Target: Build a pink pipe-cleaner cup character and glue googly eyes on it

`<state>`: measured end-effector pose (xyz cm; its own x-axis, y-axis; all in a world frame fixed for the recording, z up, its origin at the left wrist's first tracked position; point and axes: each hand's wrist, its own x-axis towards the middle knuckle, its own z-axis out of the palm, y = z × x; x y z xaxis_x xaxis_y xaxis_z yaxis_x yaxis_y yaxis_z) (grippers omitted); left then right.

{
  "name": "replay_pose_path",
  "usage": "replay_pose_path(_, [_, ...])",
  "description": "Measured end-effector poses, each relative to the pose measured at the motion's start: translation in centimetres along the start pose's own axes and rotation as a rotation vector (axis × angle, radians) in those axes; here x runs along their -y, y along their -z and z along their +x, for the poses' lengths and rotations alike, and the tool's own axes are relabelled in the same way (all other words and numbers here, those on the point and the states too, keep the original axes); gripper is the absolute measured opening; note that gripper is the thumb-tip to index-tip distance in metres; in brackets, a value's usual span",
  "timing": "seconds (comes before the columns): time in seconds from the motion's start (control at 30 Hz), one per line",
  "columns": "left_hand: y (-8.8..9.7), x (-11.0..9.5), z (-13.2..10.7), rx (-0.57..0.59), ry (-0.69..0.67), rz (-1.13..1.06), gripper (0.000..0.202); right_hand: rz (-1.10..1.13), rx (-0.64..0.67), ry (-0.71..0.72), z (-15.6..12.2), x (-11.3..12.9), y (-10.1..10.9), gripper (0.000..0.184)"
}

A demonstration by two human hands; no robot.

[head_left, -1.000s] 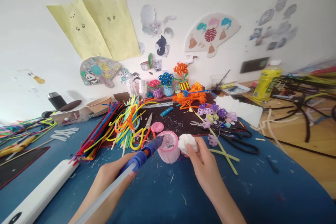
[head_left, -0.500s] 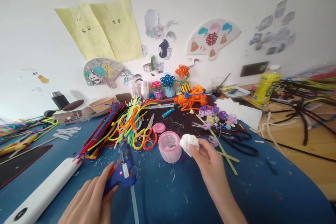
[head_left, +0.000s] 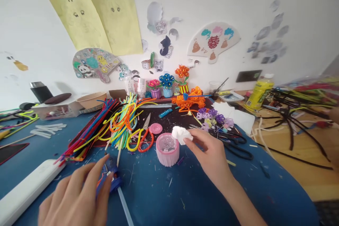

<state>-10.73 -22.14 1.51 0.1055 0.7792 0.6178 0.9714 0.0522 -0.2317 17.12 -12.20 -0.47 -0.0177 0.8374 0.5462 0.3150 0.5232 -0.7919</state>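
Note:
My left hand (head_left: pixel 76 194) is around the blue hot glue gun (head_left: pixel 114 180), low over the blue table, its fingers partly hiding the gun. A translucent glue stick (head_left: pixel 124 204) sticks out of the gun's back. Between thumb and fingertips, my right hand (head_left: pixel 209 152) pinches a crumpled white wad (head_left: pixel 181 134), perhaps tissue or cotton. The wad is at the right rim of a pink ribbed pot (head_left: pixel 167 155), which stands upright with clear bits inside. Behind the pot lies a round pink piece (head_left: pixel 155 128).
Scissors with red and yellow handles (head_left: pixel 141 137) lie left of the pot, beside bundled pipe cleaners (head_left: pixel 122 120). Purple pipe-cleaner flowers (head_left: pixel 214 118) and black-handled scissors (head_left: pixel 238 148) are on the right. A white bar-shaped object (head_left: pixel 31 187) lies at left; a yellow bottle (head_left: pixel 259 91) stands far right.
My left hand has lowered the glue gun to the left, and its index finger has straightened. My right hand has brought the white wad closer to the pot's rim. The view has shifted.

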Motion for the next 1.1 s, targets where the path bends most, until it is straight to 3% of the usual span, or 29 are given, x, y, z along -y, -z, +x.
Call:
replay_pose_path(0.13, [1.0, -3.6, 6.0, -0.108, -0.201, -0.348, 0.032, -0.09, 0.143, 0.311, 2.0, 0.5, -0.3, 0.019])
replay_pose_path(0.27, [-0.7, -5.6, 9.3, -0.049, -0.368, -0.534, 0.025, -0.12, 0.192, 0.43, 2.9, 0.2, -0.8, 0.024])
replay_pose_path(0.4, [-2.1, -5.7, 9.9, -0.058, -0.423, -0.656, 0.016, -0.04, 0.221, 0.37, 3.0, -0.5, -1.1, 0.017])
replay_pose_path(0.57, [-2.1, -5.5, 10.7, -0.038, -0.409, -0.757, 0.014, 0.137, 0.296, 0.063, 3.4, -0.1, -1.3, 0.012])
replay_pose_path(0.63, [-2.1, -5.4, 11.1, -0.023, -0.412, -0.765, 0.015, 0.168, 0.357, 0.027, 3.7, 0.1, -1.1, 0.013])
replay_pose_path(0.77, [-2.3, -5.3, 11.3, 0.004, -0.439, -0.741, 0.015, 0.112, 0.428, 0.146, 4.1, -0.3, -0.5, 0.019])
replay_pose_path(1.1, [-2.4, -5.8, 11.2, -0.07, -0.526, -0.643, 0.019, -0.119, 0.329, 0.374, 4.2, -1.3, -0.6, 0.018])
